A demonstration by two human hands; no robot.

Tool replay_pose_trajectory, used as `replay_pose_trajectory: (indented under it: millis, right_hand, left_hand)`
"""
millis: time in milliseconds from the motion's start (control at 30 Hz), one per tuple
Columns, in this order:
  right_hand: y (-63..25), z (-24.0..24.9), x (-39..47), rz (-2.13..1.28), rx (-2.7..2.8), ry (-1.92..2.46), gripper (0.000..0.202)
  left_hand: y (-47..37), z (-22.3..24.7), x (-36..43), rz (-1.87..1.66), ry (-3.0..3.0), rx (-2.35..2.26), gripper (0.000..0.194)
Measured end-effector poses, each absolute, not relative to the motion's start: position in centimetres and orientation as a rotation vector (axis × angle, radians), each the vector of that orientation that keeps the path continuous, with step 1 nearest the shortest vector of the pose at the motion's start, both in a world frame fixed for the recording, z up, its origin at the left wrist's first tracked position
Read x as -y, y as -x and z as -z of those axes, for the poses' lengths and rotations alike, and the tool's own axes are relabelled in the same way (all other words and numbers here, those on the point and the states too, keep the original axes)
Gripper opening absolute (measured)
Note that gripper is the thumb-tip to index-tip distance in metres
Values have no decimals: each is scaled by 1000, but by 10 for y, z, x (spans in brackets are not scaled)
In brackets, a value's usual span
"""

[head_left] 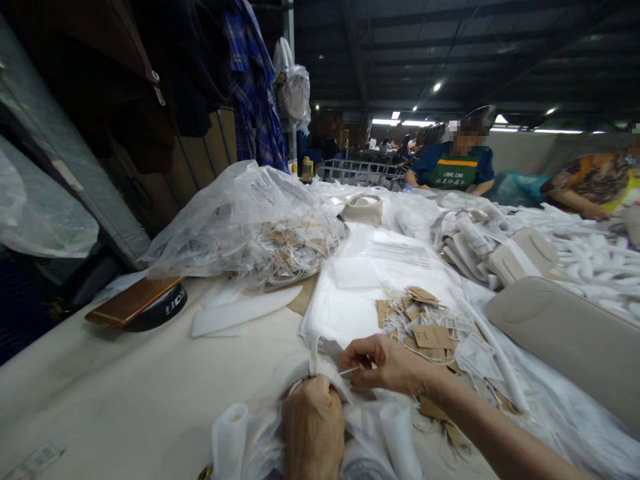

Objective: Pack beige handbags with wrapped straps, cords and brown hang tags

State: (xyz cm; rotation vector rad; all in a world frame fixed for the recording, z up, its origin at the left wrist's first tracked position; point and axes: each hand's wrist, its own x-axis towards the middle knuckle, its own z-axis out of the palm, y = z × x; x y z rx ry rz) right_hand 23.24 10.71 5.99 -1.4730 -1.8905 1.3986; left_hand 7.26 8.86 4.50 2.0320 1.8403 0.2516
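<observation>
Nearest you, the plastic-wrapped bundle (265,443) lies at the table's near edge, cut off by the bottom of the view, with a white foam roll (233,427) on its left and another (397,433) on its right. Your left hand (313,423) is bent into its top, fingers hidden, so you can't tell what they grip, if anything. Just right of it, your right hand (380,363) pinches a thin white strip (350,371) between thumb and fingers; what the strip joins is hard to make out. A pale strap (314,357) stands up behind your left hand. Beside your right forearm, brown tags (434,337) with white strings lie in a loose heap, some partly covered by the arm. At far left, a brown flat case (135,300) leans on a black roll (163,312) whose lettering is partly hidden. Further off, a big clear bag (220,213) holds more stringed brown tags (295,247), blurred by the plastic. Under all this is your cream table (150,400), with white plastic sheets (380,267) in the middle and a beige padded piece (565,340) at right. Beyond, a person in a green apron (457,170) and another in a patterned top (590,180), cut off by the frame, work under a dark, lamp-lit roof (400,40).
</observation>
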Motion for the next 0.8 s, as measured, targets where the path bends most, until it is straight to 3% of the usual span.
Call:
replay_pose_trajectory:
  millis: [167, 367, 600, 800]
  right_hand:
    - [-232, -65, -107, -1056, 2182, 1481, 5]
    - [-234, -64, -106, -817, 2395, 1525, 11]
    - [-258, -66, -115, -1319, 2016, 1736, 27]
    - [-254, -101, -128, -1624, 1687, 1631, 47]
  left_hand:
    - [-71, -42, -88, -239, -2030, -1855, 31]
    - [-72, -42, -88, -253, -2021, -1848, 32]
    - [-72, -50, -86, -284, -2027, -1852, 30]
    - [-72, -49, -85, -395, -2026, -1799, 25]
